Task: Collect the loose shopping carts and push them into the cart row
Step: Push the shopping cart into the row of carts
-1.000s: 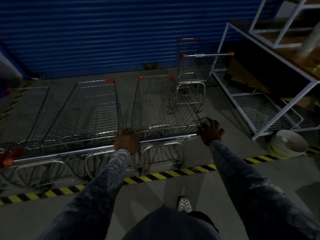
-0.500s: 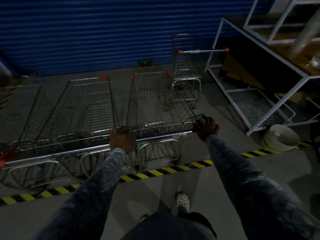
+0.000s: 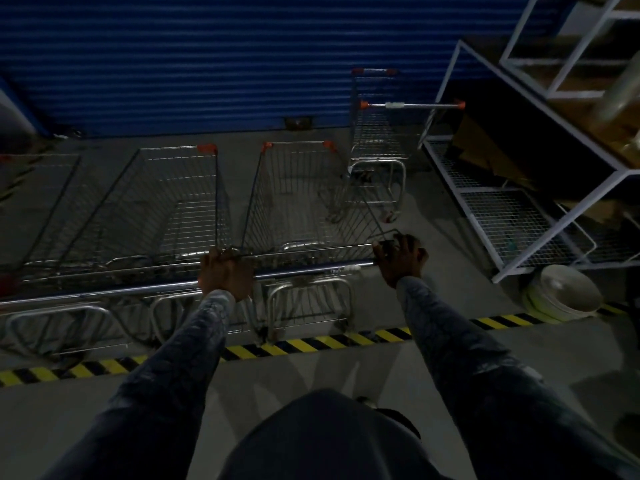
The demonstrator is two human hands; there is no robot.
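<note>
- Held cart [image 3: 298, 202]: wire basket with orange corner caps, rightmost of three standing side by side. Its rear frame sits just beyond the hazard stripe [image 3: 311, 344]. Grey floor shows through the mesh.
- Handle bar [image 3: 304, 270]: steel, running across the held cart's near end.
- Left hand [image 3: 225, 275]: fingers wrapped over the bar at its left end, knuckles up.
- Right hand [image 3: 400, 259]: curled round the bar's right end, fingertips reaching the basket's rear rim.
- Neighbouring cart [image 3: 166, 209]: same pattern, just beside the held cart on the left, handles in line. Floor shows through its mesh too.
- Third cart [image 3: 41, 209]: farther left, cut by the frame edge (dim, little detail).
- Loose cart [image 3: 377, 143]: apart from the three, ahead and to the right, near the blue shutter [image 3: 173, 57] and just beside the white rack [image 3: 502, 216]. Its handle faces the camera.
- White rack: flattened cardboard [image 3: 485, 150] lies on the low level above wire-mesh trays. Items on the upper levels are too blurred to identify.
- Pale bowls [image 3: 564, 292]: nested stack on the floor at the rack's foot, by the stripe's right end.
- Change over the last half second: both hands keep the same grip, and the three carts sit as before at the stripe. The pale shoe [image 3: 363, 400] that showed between the arms is now almost covered by the dark garment [image 3: 329, 441].
</note>
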